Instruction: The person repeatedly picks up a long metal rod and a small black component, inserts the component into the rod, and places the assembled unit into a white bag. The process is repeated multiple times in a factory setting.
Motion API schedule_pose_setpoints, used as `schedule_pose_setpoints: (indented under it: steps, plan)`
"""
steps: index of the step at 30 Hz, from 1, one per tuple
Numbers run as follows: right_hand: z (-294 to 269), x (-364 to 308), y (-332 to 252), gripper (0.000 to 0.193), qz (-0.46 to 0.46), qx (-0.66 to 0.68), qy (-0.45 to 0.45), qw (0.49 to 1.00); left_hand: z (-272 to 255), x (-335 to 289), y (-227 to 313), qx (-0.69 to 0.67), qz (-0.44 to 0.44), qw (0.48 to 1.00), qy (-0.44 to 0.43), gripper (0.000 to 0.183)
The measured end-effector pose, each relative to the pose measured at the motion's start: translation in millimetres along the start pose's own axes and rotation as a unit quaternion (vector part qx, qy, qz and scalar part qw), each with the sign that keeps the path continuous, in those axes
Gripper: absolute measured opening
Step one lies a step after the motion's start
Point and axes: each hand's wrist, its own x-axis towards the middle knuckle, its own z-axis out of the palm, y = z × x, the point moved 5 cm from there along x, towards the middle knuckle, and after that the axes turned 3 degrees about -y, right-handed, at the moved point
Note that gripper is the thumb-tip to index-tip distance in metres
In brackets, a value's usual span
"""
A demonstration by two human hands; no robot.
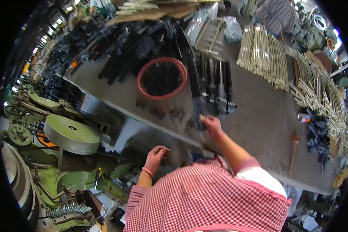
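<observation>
My right hand (pixel 213 127) pinches the near end of a long black bar (pixel 196 83) that lies lengthwise across the grey table. Just to the right of that bar, several black tube-like parts with fittings (pixel 219 87) lie side by side. My left hand (pixel 154 158) hangs in front of the table edge with its fingers curled together; whether anything is in them is too small to make out. A round red-rimmed basket (pixel 141 89) full of small black pieces stands to the left of the bar. Small dark parts (pixel 176 113) are scattered on the table between the basket and the edge.
Black bars (pixel 121 58) are heaped at the far left. Bundles of pale rods (pixel 263 56) lie at the far right, with dark parts (pixel 318 135) and a brush-like tool (pixel 294 149) nearer. Green machinery (pixel 71 133) stands at left below the table; another person (pixel 275 15) is across it.
</observation>
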Motion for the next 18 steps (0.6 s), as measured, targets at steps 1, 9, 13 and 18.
schedule_pose_setpoints:
  steps: [1, 9, 13, 18]
  plan:
    - [0.5, -16.9, -6.6, 0.03, -0.009, -0.041, -0.015, 0.999, 7.1, 17.5, 23.4, 0.014, 0.035, 0.999, -0.028, 0.017]
    - [85.2, -104.8, -7.1, 0.054, 0.009, -0.181, -0.248, 0.952, 43.7, 73.3, 124.5, -0.355, 0.086, 0.929, -0.051, 0.045]
    - [80.8, -41.7, 0.1, 0.052, -0.076, -0.475, -0.138, 0.866, -2.8, 39.5, 127.1, -0.388, 0.092, 0.917, -0.001, 0.036]
    - [69.0, 9.1, 36.1, 0.049, -0.063, -0.733, -0.079, 0.673, -13.0, -25.9, 98.4, -0.368, 0.057, 0.928, 0.004, 0.033]
